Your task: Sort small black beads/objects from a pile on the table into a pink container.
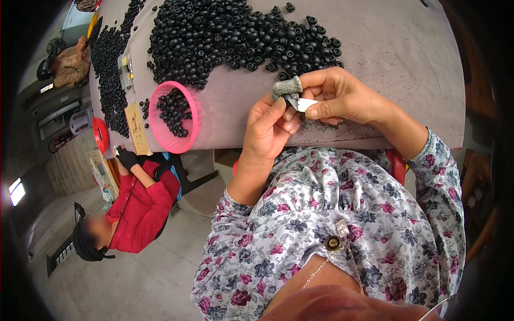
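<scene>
Close in front of my body, above the near table edge, both hands meet. Pinched in my left hand (270, 120) is a small black round part (292, 99), mostly hidden by the fingers. My right hand (340, 99) is closed on a small blade (305, 105), its white end under the thumb and its metal touching or nearly touching the black part. A grey knitted finger cover (286, 88) appears to sit on the right index fingertip. Beyond the hands spreads a large pile of black round parts (225, 37), many with a hole in the middle.
A pink plastic basket (198, 120) to the left holds more black parts. Past it lie a cardboard piece (137, 128), a red dish (100, 135) and another long pile (110, 69). Black crumbs dot the table cloth (407, 85). A co-worker in red (144, 214) sits at left; another person (69, 67) is farther off.
</scene>
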The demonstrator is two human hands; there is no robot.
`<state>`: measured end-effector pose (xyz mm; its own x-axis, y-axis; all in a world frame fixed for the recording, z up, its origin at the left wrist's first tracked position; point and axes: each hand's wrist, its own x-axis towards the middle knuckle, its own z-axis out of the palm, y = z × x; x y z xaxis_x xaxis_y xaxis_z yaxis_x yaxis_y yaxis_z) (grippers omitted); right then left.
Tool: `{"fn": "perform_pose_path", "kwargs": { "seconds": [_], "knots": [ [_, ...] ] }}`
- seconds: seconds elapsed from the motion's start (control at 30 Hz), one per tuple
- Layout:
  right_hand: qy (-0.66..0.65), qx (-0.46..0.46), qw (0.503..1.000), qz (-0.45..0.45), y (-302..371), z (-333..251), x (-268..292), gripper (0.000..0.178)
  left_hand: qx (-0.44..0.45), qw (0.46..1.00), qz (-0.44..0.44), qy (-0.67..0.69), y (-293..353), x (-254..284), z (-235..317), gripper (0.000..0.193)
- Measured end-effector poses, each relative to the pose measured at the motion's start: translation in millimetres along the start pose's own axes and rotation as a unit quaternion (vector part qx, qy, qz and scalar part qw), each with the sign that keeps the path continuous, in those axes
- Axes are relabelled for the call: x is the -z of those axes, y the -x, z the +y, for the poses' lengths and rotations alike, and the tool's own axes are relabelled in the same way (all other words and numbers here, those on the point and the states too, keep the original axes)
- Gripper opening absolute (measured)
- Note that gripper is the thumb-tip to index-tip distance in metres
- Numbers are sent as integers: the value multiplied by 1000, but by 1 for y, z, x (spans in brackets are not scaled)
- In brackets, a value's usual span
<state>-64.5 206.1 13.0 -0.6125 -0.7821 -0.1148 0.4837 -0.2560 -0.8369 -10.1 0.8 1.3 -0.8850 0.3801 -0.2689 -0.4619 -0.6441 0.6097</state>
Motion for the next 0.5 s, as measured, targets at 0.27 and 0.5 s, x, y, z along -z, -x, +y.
{"fn": "perform_pose_path", "kwargs": {
  "seconds": [0.27,0.5],
  "knots": [
    [9,2,1000,-8,0,1,2,37,-4,1000,-6,-10,1,0,-1,26],
    [-18,-8,1000,10,1,-1,-1,32,-3,1000,3,-6,1,-3,-1,24]
  ]
}}
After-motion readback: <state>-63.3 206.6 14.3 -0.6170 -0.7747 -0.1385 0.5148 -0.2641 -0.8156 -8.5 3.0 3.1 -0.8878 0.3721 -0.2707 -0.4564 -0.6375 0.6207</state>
